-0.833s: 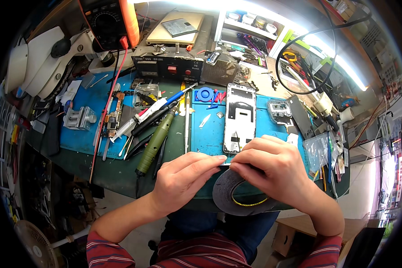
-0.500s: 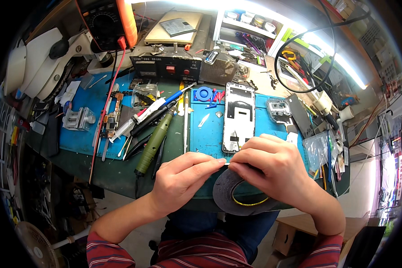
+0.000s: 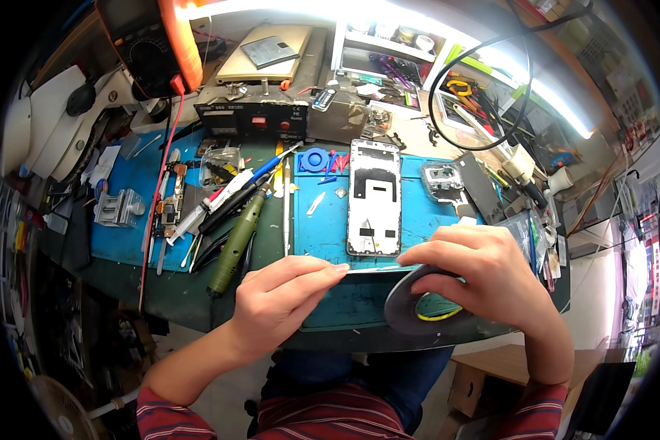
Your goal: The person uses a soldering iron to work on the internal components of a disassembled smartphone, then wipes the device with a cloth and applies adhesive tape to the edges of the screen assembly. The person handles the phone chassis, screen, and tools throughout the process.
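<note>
My left hand [image 3: 275, 297] pinches the free end of a thin, pale strip of tape [image 3: 374, 272] between thumb and forefinger. The strip runs across to a dark grey roll of adhesive tape [image 3: 402, 308] with a yellow inner rim. My right hand [image 3: 484, 271] grips that roll, its thumb at the central hole and its fingers over the upper edge. Just beyond the strip, a phone frame [image 3: 363, 213], black-edged with a pale inner face, lies lengthwise on the blue mat [image 3: 323, 235]. Neither hand touches the frame.
A green pen-shaped tool [image 3: 238, 238], a syringe [image 3: 198, 220] and cotton swabs lie left of the hands. Behind stands a black power unit [image 3: 253, 121], with an orange-cased multimeter [image 3: 180, 51] farther left. Clear plastic parts [image 3: 444, 180] sit right of the phone frame.
My hands have moved apart, so a longer strip of tape shows between them. The roll has shifted right and tilted in my right hand. The whole view has shifted slightly.
</note>
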{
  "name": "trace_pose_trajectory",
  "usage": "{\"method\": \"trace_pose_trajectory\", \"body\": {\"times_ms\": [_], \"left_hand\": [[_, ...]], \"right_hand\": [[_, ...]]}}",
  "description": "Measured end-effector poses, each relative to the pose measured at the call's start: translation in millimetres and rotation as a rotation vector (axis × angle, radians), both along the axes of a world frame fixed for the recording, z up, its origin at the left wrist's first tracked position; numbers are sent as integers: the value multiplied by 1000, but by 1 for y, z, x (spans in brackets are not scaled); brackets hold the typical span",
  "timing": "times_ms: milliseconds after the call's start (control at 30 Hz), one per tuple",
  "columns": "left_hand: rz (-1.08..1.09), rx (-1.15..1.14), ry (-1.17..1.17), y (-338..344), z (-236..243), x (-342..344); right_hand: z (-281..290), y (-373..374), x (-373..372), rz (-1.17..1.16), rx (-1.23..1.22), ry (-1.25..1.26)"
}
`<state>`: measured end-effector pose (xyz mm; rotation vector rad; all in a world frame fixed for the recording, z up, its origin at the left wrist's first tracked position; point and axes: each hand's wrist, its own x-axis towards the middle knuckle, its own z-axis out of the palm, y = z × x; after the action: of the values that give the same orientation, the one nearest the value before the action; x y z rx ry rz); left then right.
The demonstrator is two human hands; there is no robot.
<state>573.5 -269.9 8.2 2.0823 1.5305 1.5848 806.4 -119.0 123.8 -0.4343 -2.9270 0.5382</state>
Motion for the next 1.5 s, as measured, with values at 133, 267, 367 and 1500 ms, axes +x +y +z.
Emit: {"method": "trace_pose_trajectory", "body": {"times_ms": [133, 267, 367, 1500], "left_hand": [[3, -12, 10, 1, 0, -1], [5, -46, 29, -1, 3, -1], [5, -58, 28, 0, 3, -1], [89, -106, 70, -5, 0, 0]], "right_hand": [[-1, 6, 15, 45, 66, 65], [-4, 19, 37, 107, 122, 137], [-14, 27, 51, 86, 107, 178], [-53, 51, 96, 150, 111, 340]]}}
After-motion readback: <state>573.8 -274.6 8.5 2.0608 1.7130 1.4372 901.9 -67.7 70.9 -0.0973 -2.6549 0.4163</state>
